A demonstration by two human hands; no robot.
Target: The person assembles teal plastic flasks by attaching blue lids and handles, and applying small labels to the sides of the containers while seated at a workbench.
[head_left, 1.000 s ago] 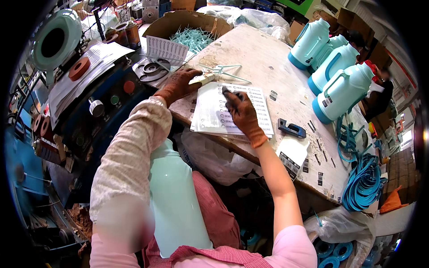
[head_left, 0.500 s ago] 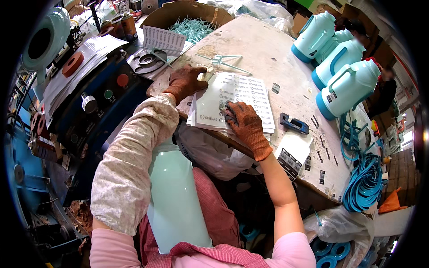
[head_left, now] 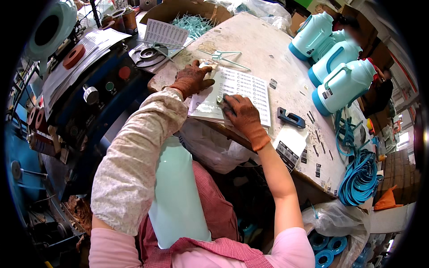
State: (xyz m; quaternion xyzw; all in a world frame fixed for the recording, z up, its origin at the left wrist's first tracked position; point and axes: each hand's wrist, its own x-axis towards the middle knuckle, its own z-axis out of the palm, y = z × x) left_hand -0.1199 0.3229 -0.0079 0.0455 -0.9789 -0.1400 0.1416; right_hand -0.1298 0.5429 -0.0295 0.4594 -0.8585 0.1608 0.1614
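Observation:
A stack of printed sticker sheets (head_left: 245, 82) lies at the table's near edge, its left part bare of stickers. My left hand (head_left: 192, 80), in a brown work glove, rests at the stack's upper left corner, thumb and forefinger apart beside a small whitish piece. On the sheet, my gloved right hand (head_left: 243, 114) has its fingers curled at the border of the printed rows. A small shiny sticker (head_left: 219, 99) shows at its fingertips, partly hidden. Across my lap leans a pale green cylindrical flask body (head_left: 178, 196), touched by neither hand.
Pale green flasks (head_left: 342, 87) stand at the right. A dark blue tape-dispenser-like tool (head_left: 291, 117) and a label sheet (head_left: 290, 145) lie nearer. Blue straps (head_left: 359, 178) hang off the right edge. A control panel (head_left: 105, 91) flanks me left; a carton (head_left: 156, 12) holds plastic pieces.
My left hand's thumb and forefinger have spread apart. My right hand has shifted slightly up and left over the sheet. The whole view has tilted a little.

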